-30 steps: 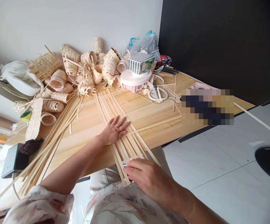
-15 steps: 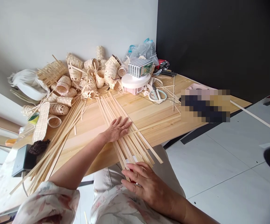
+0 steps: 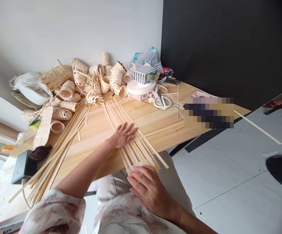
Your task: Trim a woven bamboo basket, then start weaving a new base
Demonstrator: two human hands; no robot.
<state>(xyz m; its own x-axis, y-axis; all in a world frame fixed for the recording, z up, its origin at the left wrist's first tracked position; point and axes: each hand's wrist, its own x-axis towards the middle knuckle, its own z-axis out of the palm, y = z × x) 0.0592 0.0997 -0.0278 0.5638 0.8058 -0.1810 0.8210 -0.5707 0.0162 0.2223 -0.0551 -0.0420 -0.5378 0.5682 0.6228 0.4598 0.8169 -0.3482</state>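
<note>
My left hand lies flat, fingers spread, on a row of pale bamboo strips laid side by side on the wooden table. One strip crosses them and runs from the left hand toward the right. At the near ends, which stick out over the table edge above my lap, my right hand has its fingers bent and close together. A small white thing shows beside those fingers; what they hold is mostly hidden, as is the thumb.
Woven bamboo baskets pile up at the back. A loose bundle of strips lies to the left. Scissors rest beside a white round stand carrying a box. A blurred-out patch covers things at the right.
The fingers of my right hand have drawn closer together and bent at the strip ends, covering a red and white thing seen between them before. My left hand stays put.
</note>
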